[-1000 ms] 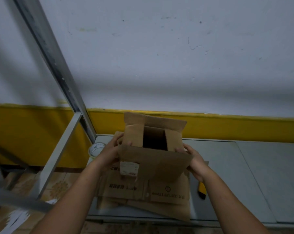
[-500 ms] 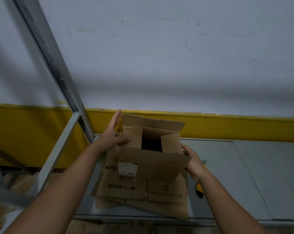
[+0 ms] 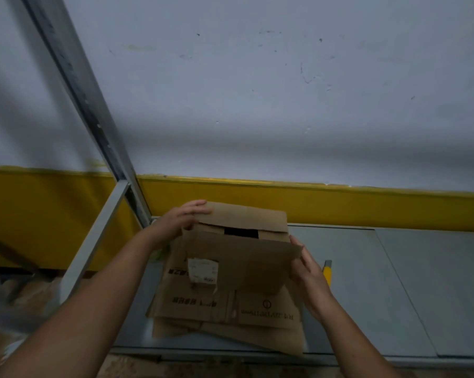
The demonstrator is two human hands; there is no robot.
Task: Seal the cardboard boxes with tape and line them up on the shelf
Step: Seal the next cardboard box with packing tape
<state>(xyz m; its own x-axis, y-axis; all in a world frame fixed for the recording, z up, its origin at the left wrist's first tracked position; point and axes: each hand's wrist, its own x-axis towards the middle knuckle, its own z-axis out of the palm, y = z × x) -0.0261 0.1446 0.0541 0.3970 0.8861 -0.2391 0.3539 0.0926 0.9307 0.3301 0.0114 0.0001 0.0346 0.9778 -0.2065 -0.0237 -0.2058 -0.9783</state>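
Observation:
A brown cardboard box (image 3: 246,266) stands upright on a pile of flattened boxes (image 3: 230,312) on the grey metal shelf (image 3: 366,296). Its far top flap (image 3: 246,218) is folded down over the opening, leaving a dark gap. A white label sits on its near side. My left hand (image 3: 181,218) lies over the flap's left corner, fingers on top and thumb beneath. My right hand (image 3: 308,274) rests against the box's right side with fingers fairly straight. No tape roll is visible.
A yellow utility knife (image 3: 327,272) lies on the shelf just right of my right hand. A grey metal upright (image 3: 75,85) and crossbar (image 3: 94,238) of the rack run along the left. A white and yellow wall stands behind. More grey shelf stretches to the right.
My left hand moved from the box's left side up to the far flap and folded it down over the opening. The side flaps now lie under it. My right hand stayed on the right side.

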